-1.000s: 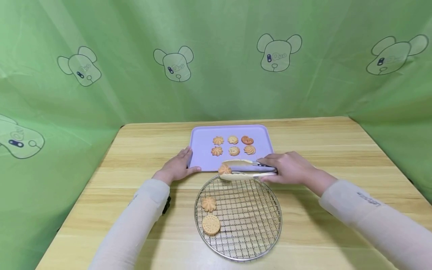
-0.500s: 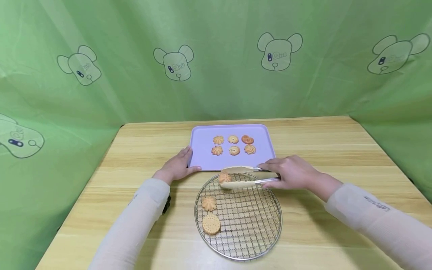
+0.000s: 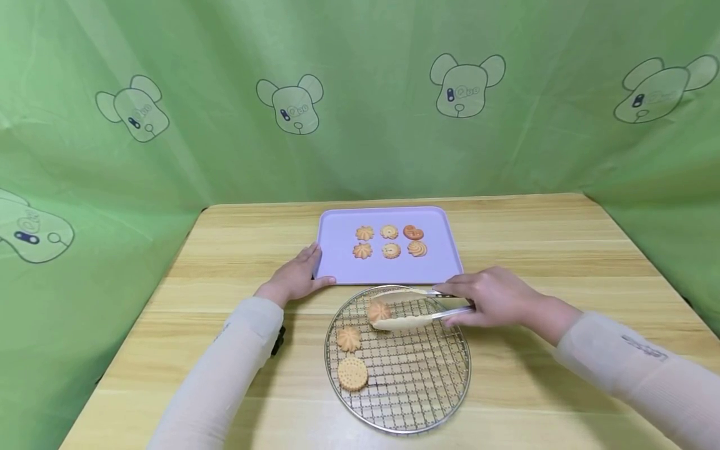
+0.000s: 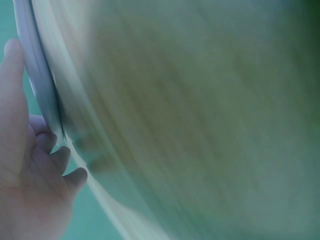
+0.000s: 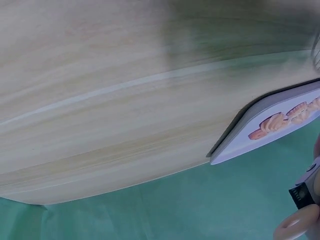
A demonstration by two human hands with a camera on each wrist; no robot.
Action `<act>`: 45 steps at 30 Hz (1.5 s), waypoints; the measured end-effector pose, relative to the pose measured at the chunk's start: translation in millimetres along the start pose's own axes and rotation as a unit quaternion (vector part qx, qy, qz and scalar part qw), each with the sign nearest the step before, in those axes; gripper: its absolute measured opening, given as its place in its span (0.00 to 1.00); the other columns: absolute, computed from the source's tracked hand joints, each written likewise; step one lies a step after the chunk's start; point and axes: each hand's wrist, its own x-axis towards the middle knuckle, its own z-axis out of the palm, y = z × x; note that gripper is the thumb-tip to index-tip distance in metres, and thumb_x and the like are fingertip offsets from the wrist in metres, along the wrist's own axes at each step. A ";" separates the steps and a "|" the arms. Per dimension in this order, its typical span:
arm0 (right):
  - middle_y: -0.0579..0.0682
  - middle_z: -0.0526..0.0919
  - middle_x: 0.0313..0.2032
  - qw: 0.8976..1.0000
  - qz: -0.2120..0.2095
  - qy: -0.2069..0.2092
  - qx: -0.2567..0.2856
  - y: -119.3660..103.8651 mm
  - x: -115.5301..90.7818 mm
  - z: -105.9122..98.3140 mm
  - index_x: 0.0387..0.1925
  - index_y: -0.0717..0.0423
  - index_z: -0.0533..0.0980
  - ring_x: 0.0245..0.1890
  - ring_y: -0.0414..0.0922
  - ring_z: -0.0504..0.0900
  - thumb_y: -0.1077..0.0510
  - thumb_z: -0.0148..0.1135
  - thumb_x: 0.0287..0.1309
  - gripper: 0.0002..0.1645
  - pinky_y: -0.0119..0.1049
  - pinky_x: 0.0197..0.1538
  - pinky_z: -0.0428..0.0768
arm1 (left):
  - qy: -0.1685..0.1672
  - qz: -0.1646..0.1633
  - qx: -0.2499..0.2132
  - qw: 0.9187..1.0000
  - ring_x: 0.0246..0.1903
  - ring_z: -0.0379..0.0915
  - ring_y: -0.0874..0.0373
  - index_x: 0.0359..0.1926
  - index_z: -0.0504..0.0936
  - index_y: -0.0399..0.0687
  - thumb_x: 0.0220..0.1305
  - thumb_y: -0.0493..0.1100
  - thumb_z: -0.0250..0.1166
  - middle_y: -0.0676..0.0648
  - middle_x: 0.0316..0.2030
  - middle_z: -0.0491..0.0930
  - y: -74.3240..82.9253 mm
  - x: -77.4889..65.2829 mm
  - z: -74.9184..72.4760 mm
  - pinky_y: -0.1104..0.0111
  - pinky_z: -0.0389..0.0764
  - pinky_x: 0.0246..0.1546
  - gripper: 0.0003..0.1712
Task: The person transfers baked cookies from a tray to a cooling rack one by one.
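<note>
In the head view my right hand [image 3: 495, 297] grips metal tongs [image 3: 452, 312] with cream-coloured tips. A flower-shaped cookie [image 3: 380, 310] sits between the tips, over the back left part of a round wire rack [image 3: 413, 375]. Another flower-shaped cookie [image 3: 349, 339] and a round dotted biscuit [image 3: 352, 374] lie along the rack's left side. My left hand [image 3: 295, 275] rests against the near left corner of a purple tray [image 3: 337, 265], its thumb along the front edge. In the left wrist view that thumb lies along the tray's rim [image 4: 40, 70]. The right wrist view shows the end of the tongs [image 5: 302, 192].
Two rows of cookies lie on the tray, among them a reddish-brown pretzel-shaped one [image 3: 413, 232] and a swirled one [image 3: 417, 249]. The rack stands close to the tray's front edge on a wooden table [image 3: 523, 250]. Green cloth [image 3: 371, 162] hangs behind and at the sides.
My right hand has drawn the tongs and flower-shaped cookie from the tray's front edge towards me, over the rack. The left hand keeps its place at the tray.
</note>
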 end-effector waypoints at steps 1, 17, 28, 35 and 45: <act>0.52 0.85 0.42 1.000 -0.003 0.001 0.002 -0.2 -0.5 0.1 0.50 0.55 0.81 0.23 0.38 0.82 0.32 0.65 0.49 0.37 0.34 0.26 0.82 | 0.000 0.000 -0.001 1.000 0.72 0.35 0.47 0.73 0.43 0.36 0.64 0.70 0.49 0.42 0.74 0.37 0.1 0.0 -0.3 0.59 0.45 0.70 0.53; 0.54 0.86 0.41 0.997 -0.066 0.015 0.024 -5.8 -1.4 -4.2 0.49 0.56 0.81 0.15 0.26 0.70 0.36 0.70 0.45 0.35 0.23 0.21 0.75 | 0.001 0.003 0.003 1.000 0.72 0.36 0.47 0.73 0.43 0.36 0.64 0.70 0.48 0.42 0.74 0.37 -1.0 2.1 1.1 0.60 0.44 0.70 0.54; 0.51 0.85 0.41 0.994 -0.100 0.005 0.032 -7.1 -3.0 -5.1 0.50 0.55 0.81 0.28 0.37 0.83 0.35 0.69 0.47 0.36 0.30 0.29 0.83 | 0.002 0.004 0.008 1.000 0.72 0.36 0.47 0.73 0.43 0.36 0.64 0.71 0.48 0.42 0.74 0.37 -2.2 3.4 3.3 0.60 0.44 0.70 0.54; 0.52 0.85 0.42 0.990 -0.129 0.000 0.054 -9.8 -1.8 -6.0 0.50 0.57 0.80 0.29 0.37 0.84 0.36 0.70 0.46 0.36 0.27 0.30 0.82 | 0.000 0.002 0.007 1.000 0.72 0.36 0.48 0.73 0.43 0.36 0.63 0.71 0.48 0.43 0.74 0.36 -2.4 2.9 3.3 0.60 0.43 0.70 0.54; 0.50 0.85 0.41 0.986 -0.151 -0.013 0.075 -15.9 -1.6 -6.4 0.49 0.57 0.80 0.31 0.35 0.83 0.35 0.69 0.48 0.36 0.25 0.30 0.81 | 0.004 0.003 0.008 1.000 0.72 0.36 0.47 0.73 0.43 0.36 0.64 0.71 0.48 0.42 0.74 0.37 -2.8 3.1 3.4 0.60 0.44 0.70 0.54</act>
